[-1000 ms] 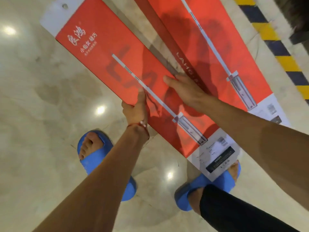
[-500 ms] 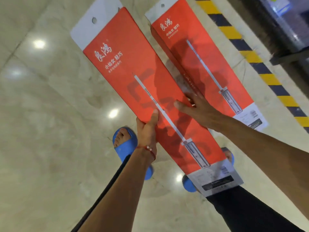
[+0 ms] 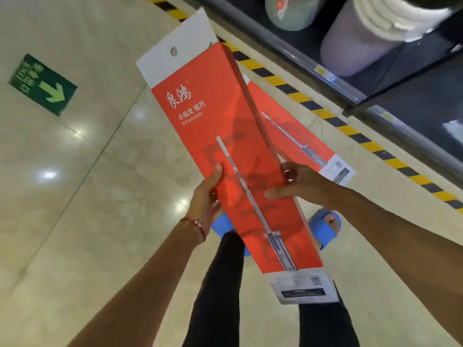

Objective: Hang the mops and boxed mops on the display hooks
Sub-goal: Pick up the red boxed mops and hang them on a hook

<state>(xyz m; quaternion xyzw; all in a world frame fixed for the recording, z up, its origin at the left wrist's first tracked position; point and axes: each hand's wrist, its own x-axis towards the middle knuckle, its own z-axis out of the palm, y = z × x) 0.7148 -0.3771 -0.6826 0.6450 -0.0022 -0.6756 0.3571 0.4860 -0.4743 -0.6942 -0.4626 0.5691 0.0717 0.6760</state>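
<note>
Boxed mop (image 3: 235,171) is clamped between our hands: our left hand (image 3: 206,196) grips one long edge, thumb on the red face, and our right hand (image 3: 300,184) grips the opposite edge. Beyond our right hand, a second boxed mop (image 3: 298,146) lies on the floor (image 3: 100,196).

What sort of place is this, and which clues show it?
Probably a shop aisle: a red cardboard boxed mop with a hanging hole, a dark display shelf with price tags, yellow-black hazard floor tape.
</note>
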